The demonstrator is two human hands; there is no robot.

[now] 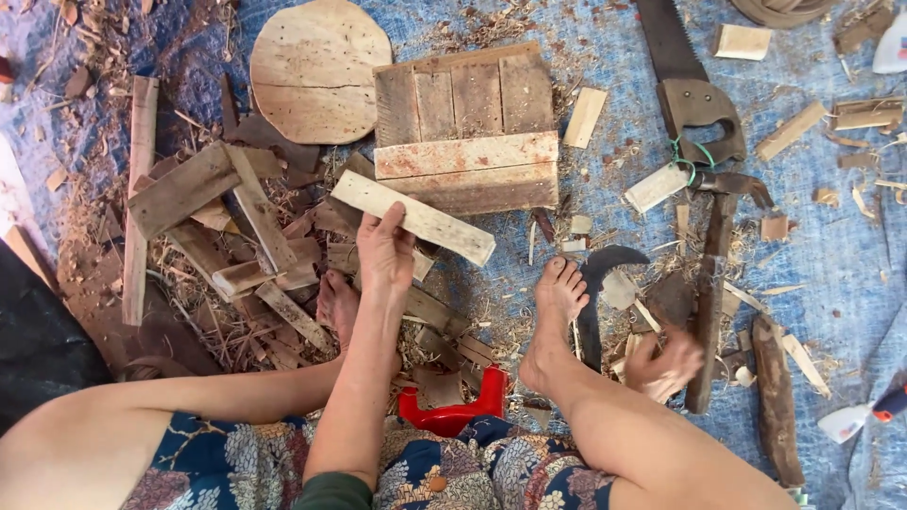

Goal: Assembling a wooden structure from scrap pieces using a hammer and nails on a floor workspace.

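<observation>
Over at the tarp's (831,255) left edge, the heap of rough offcuts (227,246) is lying unsorted. My left hand (385,253) is pinching a pale slat (413,217) just in front of the slatted panel (465,127), which already looks nailed together. My right hand (666,366) is blurring near the hammer handle (709,302); I cannot tell its grip.

Left hand (385,253) grips a pale wooden slat (413,217) above scattered offcuts (236,246).
</observation>
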